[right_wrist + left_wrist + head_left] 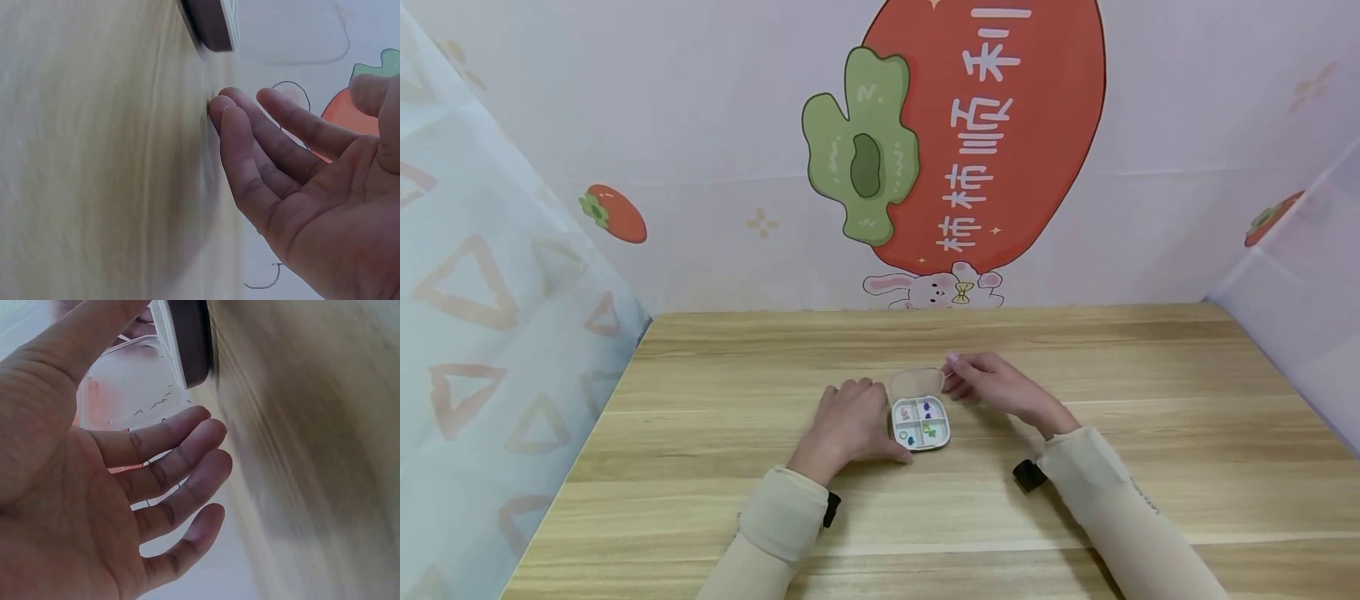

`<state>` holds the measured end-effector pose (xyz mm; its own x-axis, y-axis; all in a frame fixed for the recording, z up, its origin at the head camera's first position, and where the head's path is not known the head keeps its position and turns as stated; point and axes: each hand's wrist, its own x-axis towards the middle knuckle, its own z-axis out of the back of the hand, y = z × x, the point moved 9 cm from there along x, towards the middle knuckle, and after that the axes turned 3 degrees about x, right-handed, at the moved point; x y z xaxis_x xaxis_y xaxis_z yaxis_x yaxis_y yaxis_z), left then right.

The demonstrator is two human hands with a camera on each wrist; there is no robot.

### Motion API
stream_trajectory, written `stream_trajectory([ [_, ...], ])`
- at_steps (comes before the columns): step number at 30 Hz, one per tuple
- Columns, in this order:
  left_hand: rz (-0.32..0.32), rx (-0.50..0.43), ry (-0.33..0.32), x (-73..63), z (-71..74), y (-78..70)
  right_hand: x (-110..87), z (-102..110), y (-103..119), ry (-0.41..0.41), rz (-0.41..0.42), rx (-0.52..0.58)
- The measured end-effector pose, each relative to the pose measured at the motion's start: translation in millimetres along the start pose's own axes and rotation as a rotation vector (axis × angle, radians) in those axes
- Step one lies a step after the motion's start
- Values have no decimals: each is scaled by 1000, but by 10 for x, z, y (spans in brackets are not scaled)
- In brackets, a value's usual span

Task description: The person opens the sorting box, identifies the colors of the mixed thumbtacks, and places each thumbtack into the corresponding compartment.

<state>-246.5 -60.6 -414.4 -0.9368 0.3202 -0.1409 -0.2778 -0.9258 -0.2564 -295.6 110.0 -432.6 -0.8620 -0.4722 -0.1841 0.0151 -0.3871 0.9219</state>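
A small white pill box with its clear lid raised lies on the table. Its inside is split into compartments that hold small pink, purple, blue-green and green-yellow bits. My left hand is at the box's left side, fingers loosely bent, the thumb by its near left corner. In the left wrist view the palm of that hand faces the box's dark side, holding nothing. My right hand is beside the lid's right edge; in the right wrist view its fingers are relaxed below the lid, apart from it.
The wood-grain table spreads around the box. Behind it hangs a white backdrop with a printed persimmon and a rabbit. A patterned cloth stands along the left side. Black straps sit at the wrists.
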Motion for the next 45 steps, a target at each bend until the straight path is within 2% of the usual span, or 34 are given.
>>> stream_trajectory([
  [8, -18, -41, 5, 8, -40, -3, 17, -144, -12, 80, -24, 42],
  [21, -30, -39, -22, 27, -42, -10, 19, -134, -30, 55, -40, 80],
  [28, -23, -54, -21, 32, -49, 3, 3, -103, -32, 101, -8, 93],
  [32, -19, -59, -20, 33, -46, 7, -17, -92, -17, 134, 23, 65],
  [41, -23, -57, -29, 51, -35, 7, -57, -79, -6, 147, 12, -47],
  [45, -28, -47, -32, 50, -33, 7, -55, -81, -14, 157, 16, -61],
])
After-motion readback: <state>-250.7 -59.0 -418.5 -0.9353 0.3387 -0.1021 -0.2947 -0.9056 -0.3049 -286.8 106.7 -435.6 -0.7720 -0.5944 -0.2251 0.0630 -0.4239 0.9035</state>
